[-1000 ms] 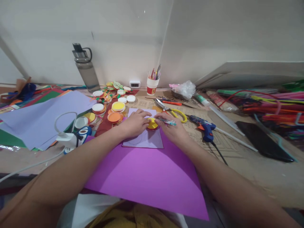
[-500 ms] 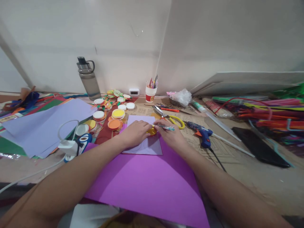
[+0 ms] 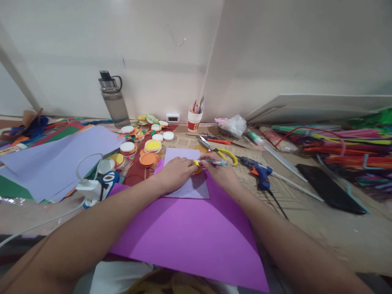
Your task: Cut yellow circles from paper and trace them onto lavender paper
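A small lilac sheet (image 3: pixel 182 152) lies on a large purple sheet (image 3: pixel 190 232) in front of me. My left hand (image 3: pixel 176 174) rests on the lilac sheet, its fingers closed on a small yellow round piece (image 3: pixel 198 168) and holding it against the paper. A pen (image 3: pixel 219 162) with a patterned barrel is pinched in my right hand (image 3: pixel 221 173), its tip at the edge of the yellow piece. Fingers partly cover that piece, so its full outline is hidden. Yellow-handled scissors (image 3: pixel 228 156) lie open just beyond my right hand.
Round lids, some yellow (image 3: pixel 152 145) or orange (image 3: pixel 148 159), sit left of the sheets. A blue glue gun (image 3: pixel 262 176) and a black phone (image 3: pixel 330 188) lie to the right. Behind stand a pen cup (image 3: pixel 195 121) and a water bottle (image 3: pixel 114 102). A power strip (image 3: pixel 108 183) is at left.
My right hand and the pen have shifted slightly to the right around the yellow piece. My left hand stays on it, with more of the yellow now showing near the fingertips.
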Demonstrator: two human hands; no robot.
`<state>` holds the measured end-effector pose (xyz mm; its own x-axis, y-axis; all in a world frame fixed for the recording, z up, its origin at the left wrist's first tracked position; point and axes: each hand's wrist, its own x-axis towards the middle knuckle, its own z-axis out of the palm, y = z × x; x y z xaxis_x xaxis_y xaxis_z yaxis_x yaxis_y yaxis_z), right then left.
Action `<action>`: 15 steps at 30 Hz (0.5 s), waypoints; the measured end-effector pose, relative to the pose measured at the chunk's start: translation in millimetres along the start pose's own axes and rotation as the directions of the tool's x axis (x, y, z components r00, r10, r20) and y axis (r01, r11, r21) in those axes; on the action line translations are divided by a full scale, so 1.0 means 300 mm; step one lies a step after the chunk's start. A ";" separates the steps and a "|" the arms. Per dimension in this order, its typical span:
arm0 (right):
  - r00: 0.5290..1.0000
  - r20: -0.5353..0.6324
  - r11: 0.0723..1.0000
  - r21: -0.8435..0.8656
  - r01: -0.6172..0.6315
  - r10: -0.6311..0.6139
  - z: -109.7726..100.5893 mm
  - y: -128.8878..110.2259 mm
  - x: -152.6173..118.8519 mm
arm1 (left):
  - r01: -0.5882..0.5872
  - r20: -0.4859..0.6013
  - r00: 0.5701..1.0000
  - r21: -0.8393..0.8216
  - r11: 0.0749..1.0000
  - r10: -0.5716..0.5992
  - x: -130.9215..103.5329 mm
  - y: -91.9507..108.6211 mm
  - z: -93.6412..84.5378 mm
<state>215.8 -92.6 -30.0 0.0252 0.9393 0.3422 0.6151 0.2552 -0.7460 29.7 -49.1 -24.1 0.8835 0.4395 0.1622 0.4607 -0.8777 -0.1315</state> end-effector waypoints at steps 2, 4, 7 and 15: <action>1.000 -0.007 1.000 0.006 -0.019 0.019 0.003 0.003 0.004 | -0.003 0.001 1.000 0.002 1.000 0.003 -0.002 -0.001 0.002; 0.999 -0.016 0.999 0.018 -0.041 0.042 0.006 0.002 0.007 | 0.006 0.009 1.000 -0.004 1.000 -0.006 -0.003 -0.002 0.002; 0.996 -0.016 0.990 0.113 -0.084 0.086 0.003 -0.012 0.009 | 0.022 0.024 0.999 -0.021 1.000 -0.022 -0.004 -0.005 0.001; 0.993 -0.003 0.993 -0.016 -0.118 0.118 -0.045 -0.061 0.020 | -0.005 -0.009 1.000 -0.047 0.999 0.004 -0.003 -0.015 0.002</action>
<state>215.2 -94.8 -6.5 0.0997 0.9623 0.2531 0.6204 0.1388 -0.7719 26.9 -45.4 -24.1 0.8847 0.4338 0.1706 0.4520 -0.8878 -0.0864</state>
